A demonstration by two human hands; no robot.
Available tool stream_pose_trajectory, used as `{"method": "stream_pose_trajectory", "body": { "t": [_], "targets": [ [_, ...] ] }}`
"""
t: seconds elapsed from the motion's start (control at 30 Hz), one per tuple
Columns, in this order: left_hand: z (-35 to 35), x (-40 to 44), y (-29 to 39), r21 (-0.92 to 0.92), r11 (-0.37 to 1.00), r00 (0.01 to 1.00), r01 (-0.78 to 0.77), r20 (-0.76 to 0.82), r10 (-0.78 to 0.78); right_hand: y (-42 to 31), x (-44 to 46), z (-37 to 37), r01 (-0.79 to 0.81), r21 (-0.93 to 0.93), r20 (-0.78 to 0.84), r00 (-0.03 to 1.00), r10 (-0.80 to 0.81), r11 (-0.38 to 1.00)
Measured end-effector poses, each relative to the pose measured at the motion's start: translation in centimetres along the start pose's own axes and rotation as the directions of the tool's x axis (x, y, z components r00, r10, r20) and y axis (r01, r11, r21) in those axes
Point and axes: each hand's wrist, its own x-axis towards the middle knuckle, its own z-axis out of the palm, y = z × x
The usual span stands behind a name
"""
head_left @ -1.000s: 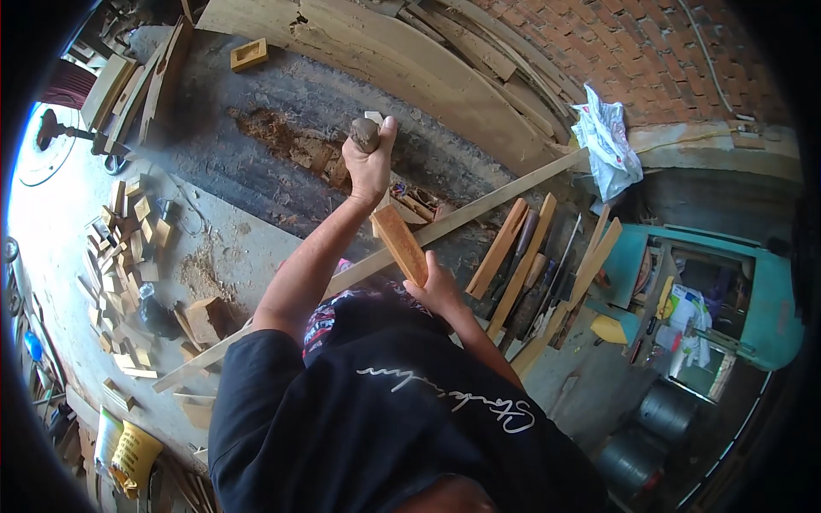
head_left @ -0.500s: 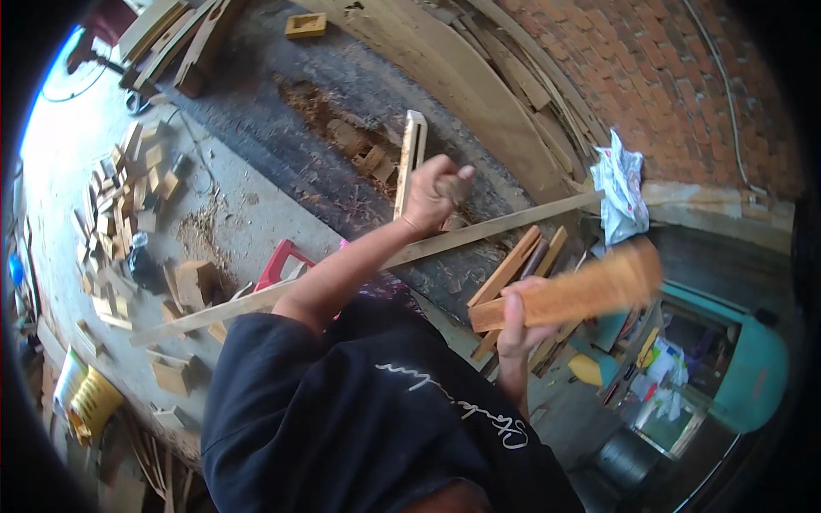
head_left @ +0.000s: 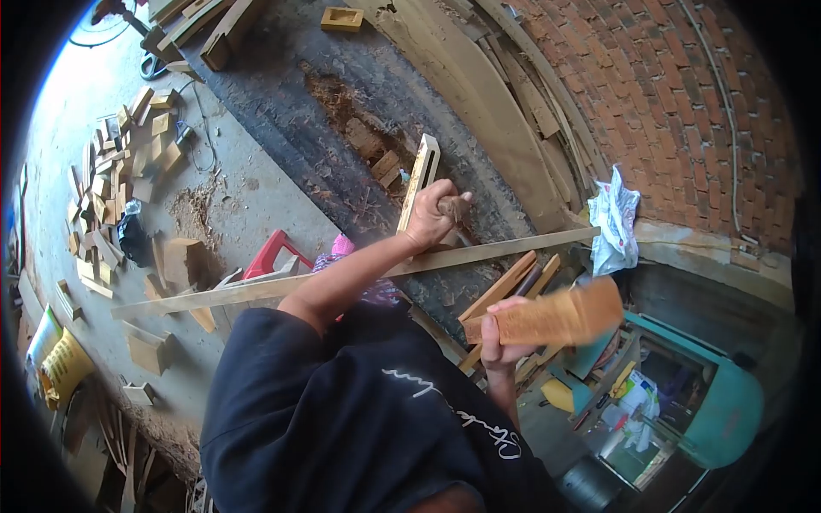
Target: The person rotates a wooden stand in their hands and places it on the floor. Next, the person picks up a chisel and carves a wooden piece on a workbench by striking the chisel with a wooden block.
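Observation:
My left hand (head_left: 433, 215) is closed around the round wooden handle of a chisel (head_left: 451, 206); its lower end is mostly hidden. Beside this hand, a pale piece of wood with long slots (head_left: 420, 175) lies on the dark workbench (head_left: 282, 128). My right hand (head_left: 503, 338) grips the near end of a thick orange-brown wooden block (head_left: 556, 319), held in the air to the right of the chisel. Its far end is blurred by motion. A long thin wooden strip (head_left: 214, 297) lies crosswise under my left forearm.
Wood sticks (head_left: 505, 282) lie near my right hand. Wood shavings (head_left: 338, 107) and a small yellow wooden box (head_left: 342, 19) are on the bench. Many offcuts (head_left: 107, 184) and a red plastic stool (head_left: 272, 254) stand left. A white plastic bag (head_left: 614, 222) and green machine (head_left: 727, 402) are right.
The wooden block in my right hand has swung down and to the left, nearer my body. My left hand still holds the chisel, and the whole view has shifted slightly.

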Motion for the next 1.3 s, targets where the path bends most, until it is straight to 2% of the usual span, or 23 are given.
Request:
{"method": "stream_pose_trajectory", "body": {
  "t": [0.03, 0.13, 0.23, 0.27, 0.33, 0.4, 0.47, 0.53, 0.57, 0.6, 0.67, 0.73, 0.77, 0.8, 0.83, 0.87, 0.93, 0.97, 1.07, 1.1, 1.17, 1.23, 1.3],
  "targets": [
    [-0.1, 0.4, 0.4, -0.010, 1.000, 1.000, 0.008, -0.020, -0.008, 1.4, -1.2, 0.6, -0.102, 0.021, -0.164, 0.981, 0.104, 0.995],
    [-0.5, 1.8, 1.9, -0.017, 1.000, 0.999, 0.019, -0.040, -0.020, 2.9, -2.4, 0.5, -0.200, -0.065, -0.100, 0.976, 0.193, 0.978],
    [-1.2, 3.1, 4.1, -0.098, 0.995, 0.999, -0.027, 0.032, 0.031, 4.6, -3.5, 0.9, -0.239, -0.161, -0.155, 0.964, 0.214, 0.958],
    [-1.2, 3.5, 3.9, -0.175, 0.984, 0.997, 0.017, 0.072, -0.004, 5.6, -4.0, 0.9, -0.247, -0.159, -0.172, 0.960, 0.220, 0.956],
    [-2.7, 4.1, 6.3, -0.142, 0.990, 0.989, 0.006, 0.146, 0.015, 8.1, -5.2, 0.7, -0.385, -0.064, -0.108, 0.920, 0.378, 0.921],
    [-5.0, 4.2, 8.8, 0.088, 0.996, 0.953, 0.022, 0.301, -0.048, 10.3, -6.7, 0.2, -0.472, -0.071, -0.121, 0.879, 0.462, 0.879],
    [-7.2, 3.0, 6.1, 0.249, 0.961, 0.908, -0.116, 0.419, 0.001, 11.9, -7.6, -0.1, -0.482, -0.179, -0.087, 0.876, 0.474, 0.858],
    [-10.7, 0.3, 4.2, 0.411, 0.905, 0.826, -0.107, 0.544, -0.150, 14.0, -8.7, -0.3, -0.503, -0.198, -0.116, 0.864, 0.489, 0.841],
    [-12.9, -2.1, 0.7, 0.579, 0.782, 0.821, -0.230, 0.547, -0.163, 14.4, -8.9, -0.4, -0.538, -0.152, -0.075, 0.843, 0.533, 0.829],
    [-14.8, -4.0, 0.0, 0.698, 0.710, 0.754, -0.092, 0.515, -0.409, 14.9, -9.1, -0.4, -0.573, -0.106, -0.031, 0.819, 0.573, 0.813],
    [-19.3, -8.4, -3.7, 0.768, 0.626, 0.755, -0.137, 0.490, -0.436, 16.4, -9.6, 0.0, -0.643, -0.075, -0.038, 0.766, 0.642, 0.762],
    [-21.5, -11.0, -3.4, 0.790, 0.609, 0.740, -0.067, 0.449, -0.501, 17.9, -9.7, 0.4, -0.629, 0.077, 0.036, 0.777, 0.629, 0.773],
    [-21.8, -11.7, -2.9, 0.852, 0.521, 0.670, -0.043, 0.412, -0.618, 17.7, -9.1, 0.4, -0.657, 0.078, 0.058, 0.754, 0.654, 0.750],
    [-22.0, -12.2, -2.5, 0.905, 0.424, 0.595, -0.029, 0.356, -0.720, 17.9, -8.8, 0.7, -0.690, 0.164, 0.100, 0.723, 0.684, 0.705],
    [-21.9, -12.5, -2.3, 0.913, 0.408, 0.532, 0.018, 0.337, -0.777, 17.7, -8.2, 0.7, -0.684, 0.151, 0.117, 0.729, 0.674, 0.714],
    [-22.1, -12.8, -2.7, 0.911, 0.412, 0.529, 0.004, 0.348, -0.774, 17.5, -7.6, 0.7, -0.676, 0.136, 0.136, 0.737, 0.662, 0.724],
    [-22.7, -13.7, -4.7, 0.929, 0.368, 0.411, 0.035, 0.322, -0.853, 17.3, -6.8, 0.9, -0.666, 0.187, 0.164, 0.746, 0.646, 0.722],
    [-23.0, -14.3, -5.5, 0.928, 0.371, 0.465, 0.031, 0.315, -0.827, 17.4, -6.7, 1.0, -0.652, 0.220, 0.168, 0.758, 0.630, 0.725],
    [-22.6, -14.8, -5.3, 0.944, 0.320, 0.435, 0.082, 0.255, -0.864, 17.1, -6.4, 0.5, -0.614, 0.254, 0.162, 0.789, 0.593, 0.748],
    [-23.0, -15.1, -5.4, 0.936, 0.348, 0.460, 0.048, 0.289, -0.840, 17.0, -6.5, 0.2, -0.615, 0.258, 0.157, 0.788, 0.596, 0.745],
    [-22.7, -15.3, -3.8, 0.936, 0.351, 0.485, 0.009, 0.303, -0.820, 17.2, -7.0, -0.4, -0.611, 0.271, 0.146, 0.790, 0.595, 0.744],
    [-22.3, -15.6, -1.5, 0.934, 0.357, 0.559, -0.008, 0.301, -0.773, 17.4, -7.5, -0.9, -0.620, 0.325, 0.143, 0.779, 0.611, 0.714],
    [-22.1, -15.5, 0.3, 0.927, 0.375, 0.572, -0.014, 0.315, -0.757, 17.6, -7.9, -1.6, -0.622, 0.345, 0.152, 0.776, 0.612, 0.703]
  ]
}}
